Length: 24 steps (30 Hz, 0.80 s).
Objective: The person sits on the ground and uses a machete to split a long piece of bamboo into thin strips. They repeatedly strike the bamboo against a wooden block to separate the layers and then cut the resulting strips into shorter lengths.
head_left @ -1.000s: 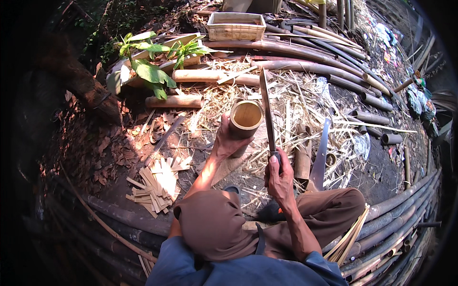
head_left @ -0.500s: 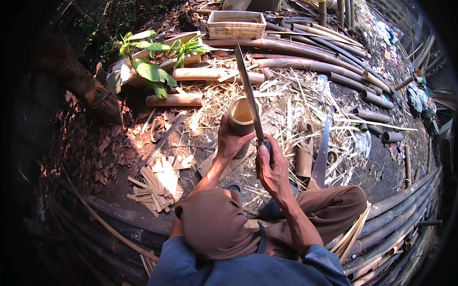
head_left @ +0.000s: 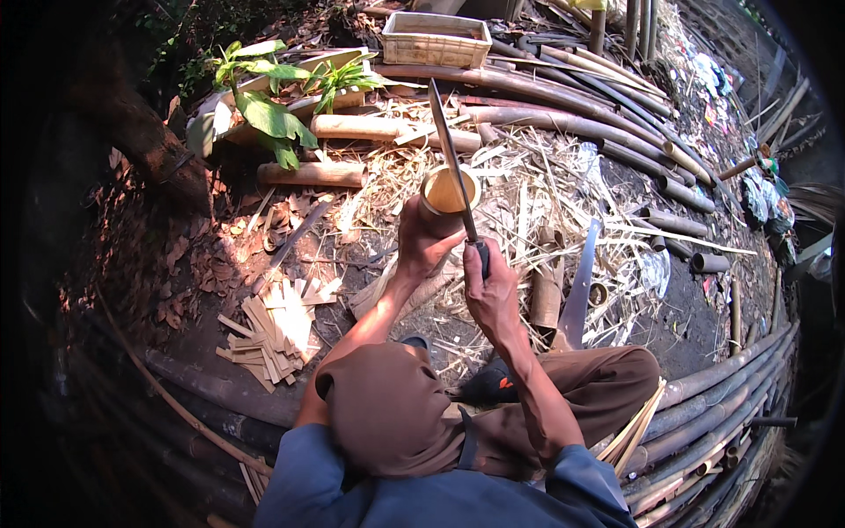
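Observation:
My left hand (head_left: 422,239) is wrapped round a short bamboo section (head_left: 449,191), whose pale hollow end faces up toward me. In my right hand (head_left: 489,283) is the dark handle of a long-bladed knife (head_left: 452,158). Its blade points away from me and crosses over the right part of the bamboo's rim. Whether the edge touches the rim I cannot tell. Below my left hand, a wooden block (head_left: 387,295) lies on the ground, partly hidden by my forearm.
Split bamboo strips (head_left: 271,334) are heaped at the left. On the right are a handsaw (head_left: 581,286) and a bamboo piece (head_left: 547,290). Bamboo poles (head_left: 563,121) and a plastic crate (head_left: 437,40) lie farther off. More poles (head_left: 704,414) flank my seat. Shavings cover the ground.
The bamboo section has tipped so that its open end faces me more. The knife and both hands stay close together, with the knife's blade still across the rim. The whole view has shifted slightly.

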Each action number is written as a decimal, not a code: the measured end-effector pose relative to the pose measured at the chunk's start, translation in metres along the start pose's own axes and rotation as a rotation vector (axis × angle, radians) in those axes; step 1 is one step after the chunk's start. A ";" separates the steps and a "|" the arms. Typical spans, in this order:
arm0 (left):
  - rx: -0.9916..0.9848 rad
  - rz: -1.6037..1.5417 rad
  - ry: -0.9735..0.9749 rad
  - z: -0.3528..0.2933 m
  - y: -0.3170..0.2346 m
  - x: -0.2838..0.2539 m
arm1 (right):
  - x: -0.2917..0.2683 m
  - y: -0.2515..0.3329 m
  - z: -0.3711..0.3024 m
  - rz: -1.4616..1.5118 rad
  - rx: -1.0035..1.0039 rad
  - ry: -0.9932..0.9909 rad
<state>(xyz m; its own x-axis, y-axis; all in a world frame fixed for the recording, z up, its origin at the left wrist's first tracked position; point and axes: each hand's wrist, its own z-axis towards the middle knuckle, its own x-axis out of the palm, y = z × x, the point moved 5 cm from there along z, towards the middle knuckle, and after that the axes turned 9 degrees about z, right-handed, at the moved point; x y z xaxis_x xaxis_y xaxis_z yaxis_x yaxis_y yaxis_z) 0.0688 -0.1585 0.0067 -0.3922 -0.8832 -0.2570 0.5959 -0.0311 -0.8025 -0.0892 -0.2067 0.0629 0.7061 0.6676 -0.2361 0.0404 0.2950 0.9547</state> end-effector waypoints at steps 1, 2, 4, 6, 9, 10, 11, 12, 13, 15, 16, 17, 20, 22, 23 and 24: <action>0.051 -0.006 -0.004 -0.007 0.017 -0.003 | 0.009 -0.005 0.001 0.043 -0.060 -0.009; 0.041 -0.036 -0.014 -0.002 0.014 0.003 | 0.006 0.003 0.006 0.048 -0.100 -0.053; 0.016 0.011 0.002 0.002 -0.012 -0.007 | -0.001 0.023 -0.002 0.038 -0.095 -0.066; -0.026 0.012 0.007 0.014 -0.041 -0.021 | -0.011 0.058 -0.004 0.057 -0.127 -0.023; 0.023 0.046 -0.009 0.009 -0.045 -0.023 | -0.014 0.051 -0.005 0.020 -0.134 -0.019; 0.070 0.040 -0.035 -0.005 -0.023 -0.006 | -0.007 0.002 -0.009 -0.082 -0.064 -0.005; 0.066 0.310 0.163 -0.023 0.015 0.002 | -0.002 -0.023 -0.005 -0.158 -0.032 0.006; 0.077 0.240 0.213 -0.027 0.034 0.000 | 0.000 -0.019 -0.008 -0.099 -0.044 -0.001; 0.091 0.168 0.263 -0.029 0.048 -0.001 | 0.005 -0.015 -0.011 -0.030 -0.047 -0.008; -0.017 0.059 0.339 -0.025 0.058 0.001 | 0.007 -0.012 -0.019 0.020 -0.030 -0.018; -0.062 0.004 0.371 -0.023 0.058 0.003 | 0.006 -0.014 -0.023 0.003 -0.044 -0.033; -0.085 -0.044 0.398 -0.024 0.056 0.006 | 0.005 -0.016 -0.025 -0.013 -0.059 -0.049; -0.048 -0.010 0.405 -0.024 0.052 0.001 | 0.001 -0.013 -0.025 -0.034 -0.003 -0.001; -0.032 0.011 0.384 -0.024 0.045 -0.001 | -0.001 -0.009 -0.027 -0.055 0.026 0.025; -0.043 0.000 0.375 -0.024 0.042 -0.001 | -0.003 -0.007 -0.026 -0.064 0.016 0.015; -0.058 -0.006 0.363 -0.025 0.041 -0.002 | -0.003 -0.005 -0.026 -0.071 0.006 0.011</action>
<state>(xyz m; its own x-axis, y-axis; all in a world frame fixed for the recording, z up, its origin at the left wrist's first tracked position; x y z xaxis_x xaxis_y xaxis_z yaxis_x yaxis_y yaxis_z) 0.0762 -0.1459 -0.0391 -0.6248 -0.6593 -0.4183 0.5564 -0.0002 -0.8309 -0.1098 -0.1928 0.0546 0.6938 0.6525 -0.3049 0.0943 0.3374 0.9366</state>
